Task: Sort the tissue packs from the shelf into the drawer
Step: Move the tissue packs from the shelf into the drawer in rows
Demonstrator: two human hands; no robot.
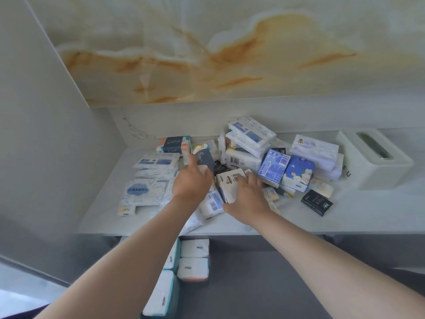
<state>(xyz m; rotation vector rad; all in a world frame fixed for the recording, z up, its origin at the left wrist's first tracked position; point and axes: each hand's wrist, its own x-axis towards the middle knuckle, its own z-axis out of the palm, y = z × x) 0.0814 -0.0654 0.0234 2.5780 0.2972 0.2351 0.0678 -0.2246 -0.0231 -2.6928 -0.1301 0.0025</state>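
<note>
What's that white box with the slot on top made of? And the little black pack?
The white rectangular slotted box looks like hard matte plastic: smooth walls, rounded edges; ceramic is possible. The small black tissue pack seems wrapped in thin plastic film: printed lettering, faint sheen.

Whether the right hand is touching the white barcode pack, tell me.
Touching. The head view shows the right hand gripping the white barcode pack, fingers and thumb curled round it.

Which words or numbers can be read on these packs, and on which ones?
"Face": black pack, upside down in this view.
"F U": white edge beside the tissue box.
Script on the dark-banded pack: blurred.
Barcode digits on the white pack, Chinese print elsewhere: unreadable.
</note>
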